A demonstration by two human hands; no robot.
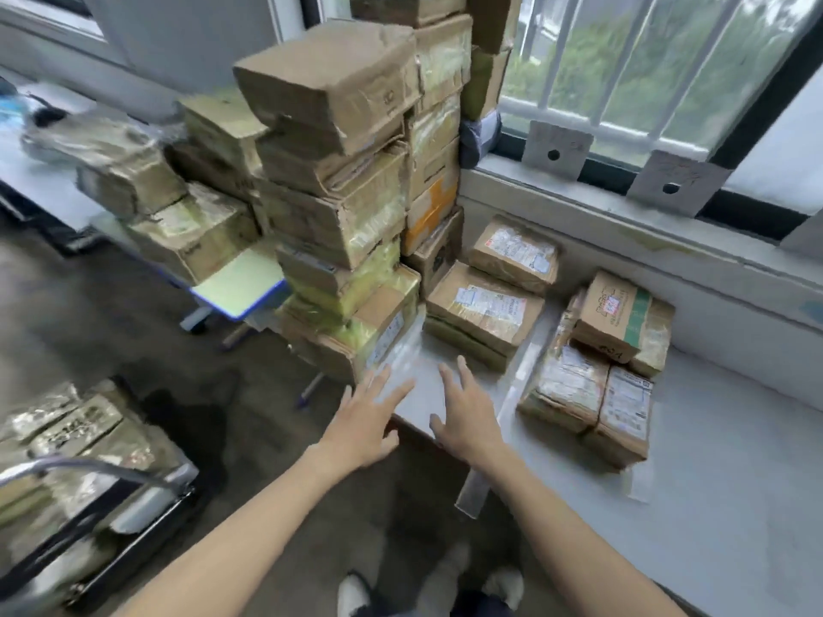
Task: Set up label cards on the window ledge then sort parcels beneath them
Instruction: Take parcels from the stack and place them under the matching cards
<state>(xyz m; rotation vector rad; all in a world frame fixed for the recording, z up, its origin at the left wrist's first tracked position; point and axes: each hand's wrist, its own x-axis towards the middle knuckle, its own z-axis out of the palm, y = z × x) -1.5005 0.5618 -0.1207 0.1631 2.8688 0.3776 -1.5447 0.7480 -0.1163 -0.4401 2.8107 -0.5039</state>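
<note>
Two grey label cards [557, 149] [677, 182], each with a round hole, lean on the window ledge [579, 202]. Beneath the left card lies a small group of brown parcels [485, 309] on the white table [735, 460]. Another parcel group [601, 367] sits beneath the right card. A tall stack of cardboard parcels [343, 193] rises at the table's left end. My left hand [365, 420] and my right hand [467, 416] reach forward side by side over the table's near left corner, fingers spread, holding nothing.
More parcels [187, 202] are piled on a desk at the left, with a light green-topped desk [242, 282] in front. A trolley [89, 483] loaded with silver-wrapped packages stands at the lower left. The window has white bars [623, 60].
</note>
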